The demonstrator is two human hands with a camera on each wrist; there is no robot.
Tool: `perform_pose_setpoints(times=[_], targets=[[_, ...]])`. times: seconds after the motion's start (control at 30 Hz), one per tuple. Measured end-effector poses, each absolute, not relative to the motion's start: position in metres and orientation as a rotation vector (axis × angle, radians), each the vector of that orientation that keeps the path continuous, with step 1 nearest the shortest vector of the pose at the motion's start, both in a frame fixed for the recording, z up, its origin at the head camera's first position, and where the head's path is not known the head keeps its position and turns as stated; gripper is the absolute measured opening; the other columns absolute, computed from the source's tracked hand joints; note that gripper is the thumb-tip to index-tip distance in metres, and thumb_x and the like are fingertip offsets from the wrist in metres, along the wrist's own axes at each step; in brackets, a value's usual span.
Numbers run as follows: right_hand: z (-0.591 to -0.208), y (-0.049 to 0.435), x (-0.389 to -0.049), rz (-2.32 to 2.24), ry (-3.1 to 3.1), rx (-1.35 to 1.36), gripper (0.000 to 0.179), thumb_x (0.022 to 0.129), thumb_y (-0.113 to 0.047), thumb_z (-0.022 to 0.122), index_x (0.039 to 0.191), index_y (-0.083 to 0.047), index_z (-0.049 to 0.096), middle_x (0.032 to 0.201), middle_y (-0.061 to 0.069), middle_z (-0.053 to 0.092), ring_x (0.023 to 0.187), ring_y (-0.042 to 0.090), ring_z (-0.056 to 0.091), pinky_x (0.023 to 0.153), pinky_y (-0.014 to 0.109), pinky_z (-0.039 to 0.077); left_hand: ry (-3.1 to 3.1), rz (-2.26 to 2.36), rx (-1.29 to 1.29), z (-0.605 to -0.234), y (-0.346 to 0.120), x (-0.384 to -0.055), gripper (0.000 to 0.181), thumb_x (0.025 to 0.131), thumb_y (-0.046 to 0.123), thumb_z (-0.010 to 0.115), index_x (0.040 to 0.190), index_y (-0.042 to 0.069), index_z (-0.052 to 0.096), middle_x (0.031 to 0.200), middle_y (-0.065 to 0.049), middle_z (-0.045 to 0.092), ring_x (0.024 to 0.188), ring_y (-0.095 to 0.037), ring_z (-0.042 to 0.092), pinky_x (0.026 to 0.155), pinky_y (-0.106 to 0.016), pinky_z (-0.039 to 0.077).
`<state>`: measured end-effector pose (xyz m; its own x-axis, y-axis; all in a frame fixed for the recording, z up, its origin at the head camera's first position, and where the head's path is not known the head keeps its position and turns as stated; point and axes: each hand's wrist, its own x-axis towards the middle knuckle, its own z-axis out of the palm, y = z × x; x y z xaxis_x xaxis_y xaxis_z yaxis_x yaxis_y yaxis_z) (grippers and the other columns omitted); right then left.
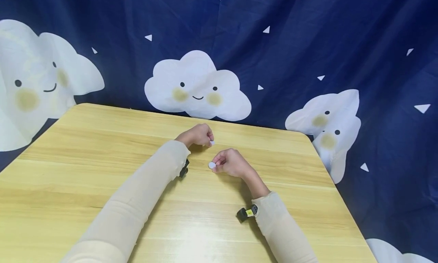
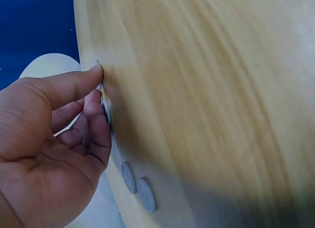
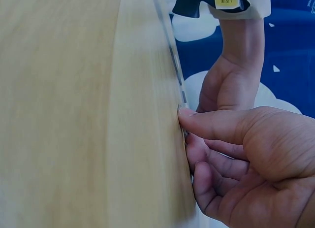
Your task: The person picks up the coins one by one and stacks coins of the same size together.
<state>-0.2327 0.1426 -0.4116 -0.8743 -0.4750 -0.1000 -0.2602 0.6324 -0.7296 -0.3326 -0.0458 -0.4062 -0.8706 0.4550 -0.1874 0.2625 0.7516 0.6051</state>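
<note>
closest in, two pale sleeves (image 1: 126, 206) (image 1: 284, 225) rise from the bottom of the frame, each with a small black wrist camera (image 1: 184, 168) (image 1: 242, 215) strapped beneath the cuff. up the middle we go, and here's the right hand (image 1: 232, 163), thumb and fingers pinching a white disc (image 1: 211, 165) that juts left from the fingertips. it's round, so no long axis to speak of; its flat face shows to the head view, its thin edge to the right wrist view. lifted or touching the wood? hard to call from here.

just beyond, a little higher in the frame, the left hand (image 1: 197, 134) has its own pinch on a second disc (image 1: 212, 143), poking out at the lower right of its fingers. that's the key line: one disc sits almost straight above the other, near but apart, with the hands coming in from opposite sides. the left wrist view adds a third disc (image 2: 107, 112) by the curled fingers and two more discs (image 2: 129, 178) (image 2: 146, 194) side by side below.

the tabletop (image 1: 85, 179) stretches wide to the left, its far edge nearer the left hand. behind it all, a navy curtain (image 1: 273, 65) with smiling clouds (image 1: 198, 75).
</note>
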Motion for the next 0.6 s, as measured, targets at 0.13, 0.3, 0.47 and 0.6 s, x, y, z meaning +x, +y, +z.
perform_pose_setpoints(times=[0.13, 0.3, 0.47, 0.6], targets=[[-0.4107, 0.1429, -0.2317, -1.092, 2.566, -0.590, 0.018, 0.081, -0.005, 0.085, 0.095, -0.002, 0.075, 0.084, 0.000, 0.070, 0.076, 0.010, 0.063, 0.073, 0.025, 0.052, 2.600, 0.852, 0.550, -0.4063, -0.0458, -0.3326, 0.017, 0.090, 0.010, 0.075, 0.106, 0.005, 0.071, 0.099, -0.004, 0.067, 0.085, -0.017, 0.055, 0.079, -0.027, 0.046], [-0.4101, 0.1426, -0.2309, -1.086, 2.568, -0.591, 0.017, 0.081, -0.005, 0.085, 0.095, -0.003, 0.075, 0.084, 0.000, 0.070, 0.077, 0.010, 0.063, 0.073, 0.025, 0.052, 2.591, 0.901, 0.556, -0.4070, -0.0464, -0.3323, 0.019, 0.088, 0.005, 0.077, 0.104, 0.005, 0.068, 0.095, -0.005, 0.062, 0.084, -0.017, 0.055, 0.077, -0.027, 0.047], [-0.4094, 0.1425, -0.2306, -1.075, 2.574, -0.598, 0.018, 0.081, -0.006, 0.085, 0.095, -0.003, 0.075, 0.085, 0.000, 0.070, 0.078, 0.011, 0.063, 0.074, 0.025, 0.052, 2.612, 0.921, 0.575, -0.4082, -0.0458, -0.3320, 0.018, 0.087, 0.004, 0.079, 0.101, 0.007, 0.068, 0.095, -0.005, 0.062, 0.085, -0.018, 0.057, 0.078, -0.027, 0.049], [-0.4094, 0.1425, -0.2310, -1.067, 2.579, -0.599, 0.018, 0.081, -0.006, 0.086, 0.096, -0.003, 0.075, 0.085, 0.000, 0.070, 0.078, 0.010, 0.063, 0.075, 0.026, 0.052, 2.626, 0.932, 0.585, -0.4079, -0.0453, -0.3308, 0.017, 0.087, 0.003, 0.079, 0.100, 0.007, 0.069, 0.095, -0.005, 0.064, 0.088, -0.018, 0.057, 0.082, -0.028, 0.049]])
